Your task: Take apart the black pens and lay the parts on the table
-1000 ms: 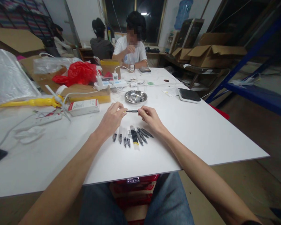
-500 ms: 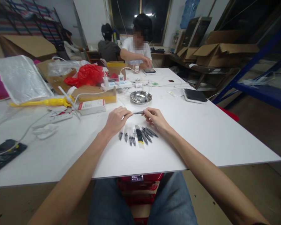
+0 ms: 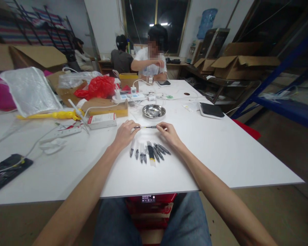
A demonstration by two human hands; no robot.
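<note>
Above the white table, my left hand (image 3: 125,132) pinches the dark left end of a slim pen (image 3: 145,127). My right hand (image 3: 169,132) has its fingertips closed on the pen's grey grip section (image 3: 153,127). A thin length with a yellow bit shows between the two hands; whether the left piece is a separate barrel I cannot tell. Below them lie several clear pen barrels with black ends (image 3: 141,158), several black refills with yellow ends (image 3: 150,152) and several grey grip sections (image 3: 156,154). Just beyond my hands stands a shiny metal dish (image 3: 154,111) with small dark pieces inside.
A white and red box (image 3: 102,121), a yellow tool-like object (image 3: 53,114), power strip (image 3: 129,98) and red plastic bag (image 3: 100,87) lie at the left. A black-topped device (image 3: 212,110) is at the right. A person (image 3: 151,65) sits across the table.
My hands have moved apart, the left one leftward, and more of the pen's thin length with its yellow bit shows between them. The view has tilted up slightly. The person opposite has raised a hand.
</note>
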